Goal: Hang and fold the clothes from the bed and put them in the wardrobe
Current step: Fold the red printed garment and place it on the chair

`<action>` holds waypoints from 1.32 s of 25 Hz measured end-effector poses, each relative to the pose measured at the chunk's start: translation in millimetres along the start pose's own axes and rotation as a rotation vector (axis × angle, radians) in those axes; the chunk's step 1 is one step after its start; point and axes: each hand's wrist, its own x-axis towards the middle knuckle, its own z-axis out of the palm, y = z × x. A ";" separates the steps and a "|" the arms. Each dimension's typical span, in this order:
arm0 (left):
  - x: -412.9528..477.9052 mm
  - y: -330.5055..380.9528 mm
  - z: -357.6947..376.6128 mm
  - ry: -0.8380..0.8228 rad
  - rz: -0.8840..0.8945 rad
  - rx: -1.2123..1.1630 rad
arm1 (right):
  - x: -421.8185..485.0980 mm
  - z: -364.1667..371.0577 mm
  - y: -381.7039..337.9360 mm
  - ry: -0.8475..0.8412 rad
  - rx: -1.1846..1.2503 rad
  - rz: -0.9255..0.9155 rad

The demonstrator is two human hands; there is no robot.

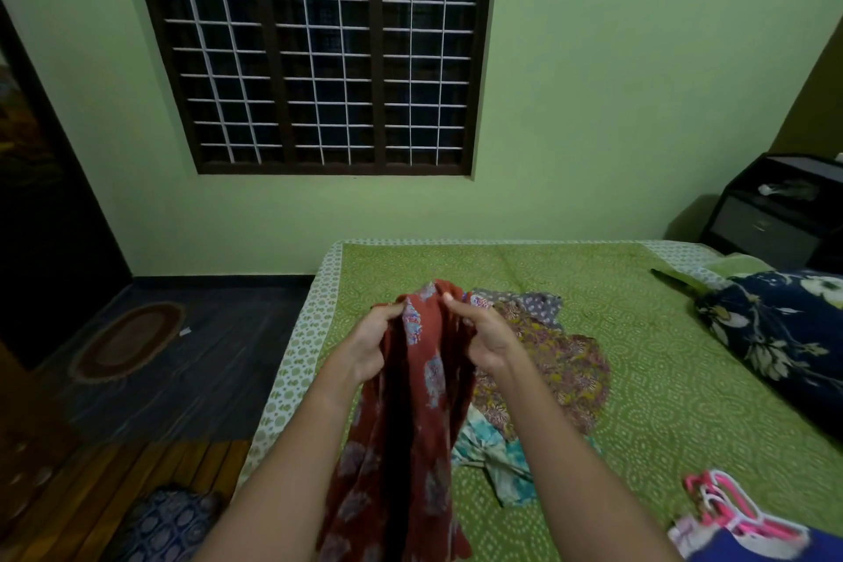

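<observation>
Both hands are up w/ the red dress [419, 402] between them. Left hand [372, 342]: fingers curled, gripping a bunched bit of the top edge. Right hand [486, 340]: pinches the same edge btw thumb and curled fingers. The rest of the dress hangs straight down below the fingers, by the near edge of the bed [661, 379].

Risks, my guess:
- The cloth is bunched, not spread, so prob. neither hand has a proper shoulder seam. Shaken out like this it may twist or fold crooked.
- The grip is on thin fabric only. If one pinch slips, the dress could drop past the bed edge to the floor, which lies below and left of the left fingers.
- The other clothes [547, 361] lie just beyond and below the right fingers. Laying the dress down there would tangle the lot.
- The pink hangers [730, 511] sit well off to the right of the right fingers, so hanging means one hand lets go.

Writing: none readable, i.e. no tag, brand or label on the dress, hangers or bedding. I can't make out the wardrobe in view.
</observation>
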 end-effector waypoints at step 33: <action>-69.8 36.5 -51.7 0.303 0.100 0.343 | -49.0 -8.2 -28.5 0.158 -0.357 -0.044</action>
